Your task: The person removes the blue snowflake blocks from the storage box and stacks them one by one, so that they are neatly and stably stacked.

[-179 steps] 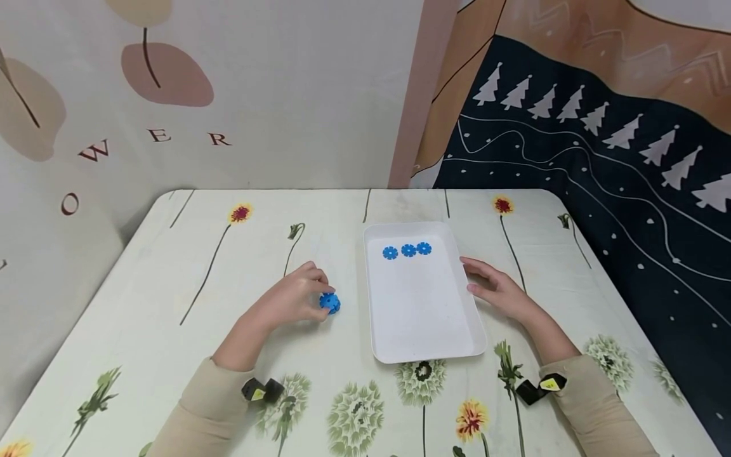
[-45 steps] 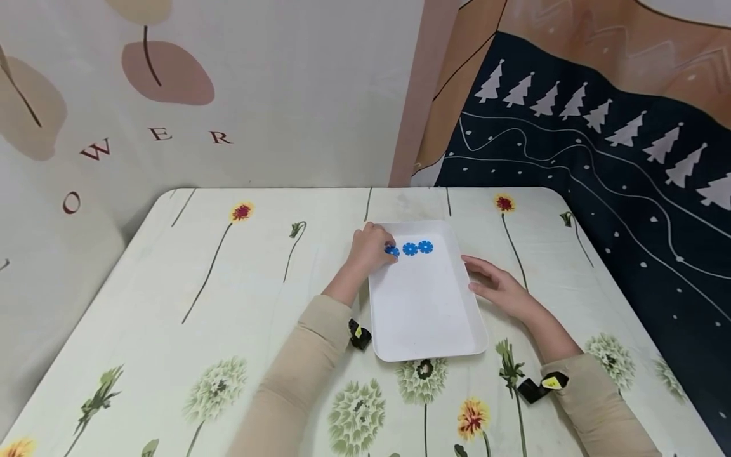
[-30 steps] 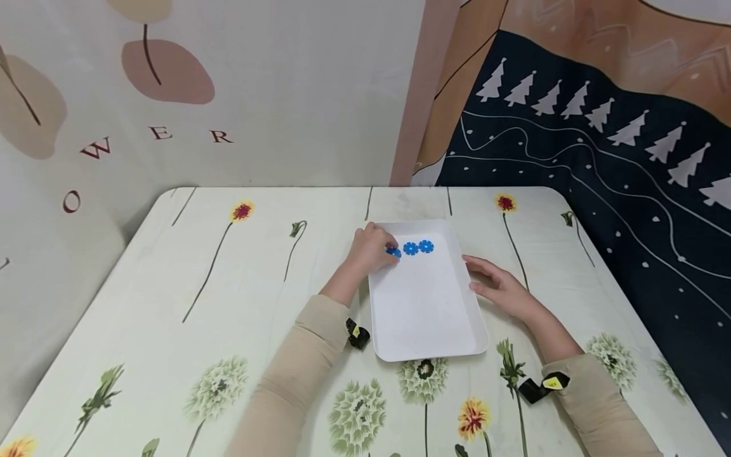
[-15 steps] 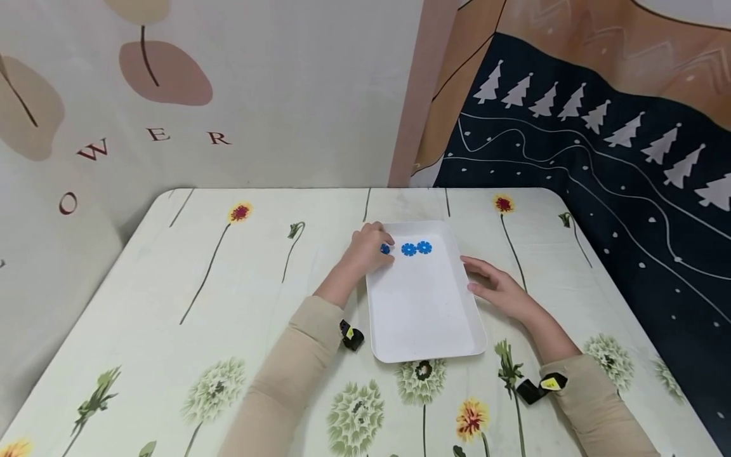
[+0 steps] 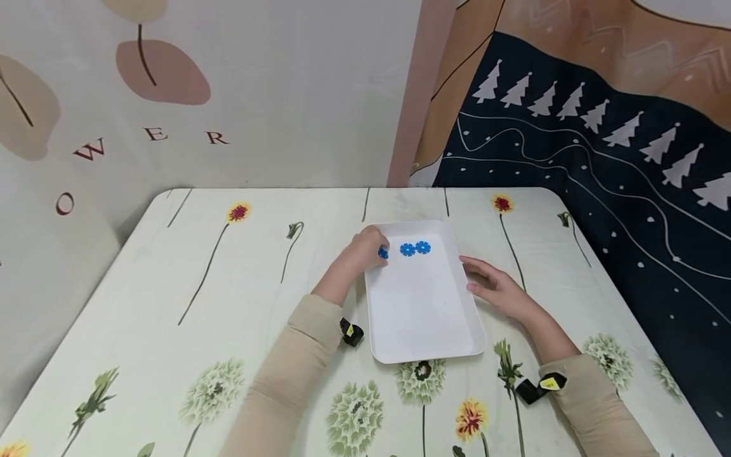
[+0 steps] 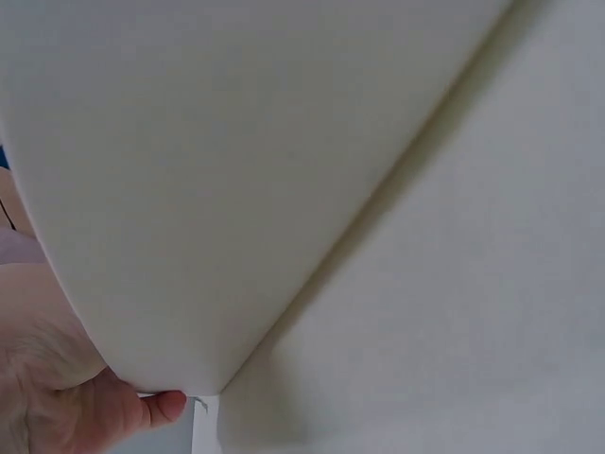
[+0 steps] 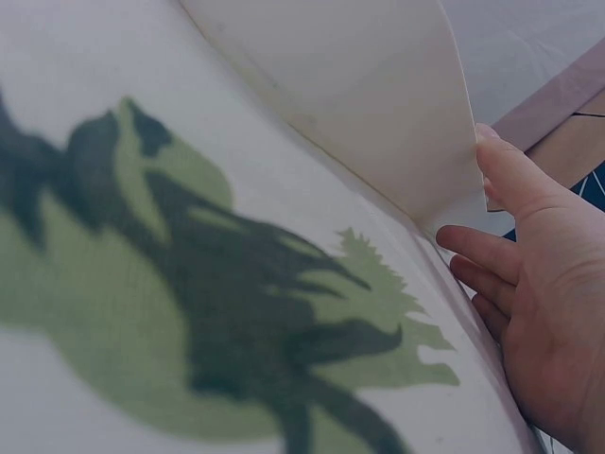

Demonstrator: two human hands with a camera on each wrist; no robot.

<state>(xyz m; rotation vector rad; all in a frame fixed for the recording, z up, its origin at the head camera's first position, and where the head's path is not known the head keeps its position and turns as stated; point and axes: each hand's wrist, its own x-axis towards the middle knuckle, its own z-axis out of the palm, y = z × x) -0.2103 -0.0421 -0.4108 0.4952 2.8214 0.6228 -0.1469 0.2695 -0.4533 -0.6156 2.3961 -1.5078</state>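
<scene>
A white tray (image 5: 425, 304) holds two flat blue snowflake discs (image 5: 415, 249) side by side near its far end. Over its far left rim, my left hand (image 5: 362, 251) pinches a blue snowflake piece (image 5: 383, 253) between thumb and fingertips. Fingers hide part of this piece, so I cannot tell whether it is one disc or several together. Only the thumb side of that hand shows by the tray's outer wall (image 6: 189, 236) in the left wrist view. My right hand (image 5: 495, 287) rests against the tray's right edge, fingers loosely extended; its thumb touches the rim in the right wrist view.
The table (image 5: 257, 324) has a pale cloth printed with flowers. Behind it stands a light wall panel (image 5: 302, 114), and a dark cloth with white trees (image 5: 571, 152) hangs on the right. Black wrist cameras sit on both sleeves.
Six seconds ago my left hand held a blue cluster left of the tray. It has since reached the tray's far left, and lately shifted slightly left with the blue piece. The right hand stays still.
</scene>
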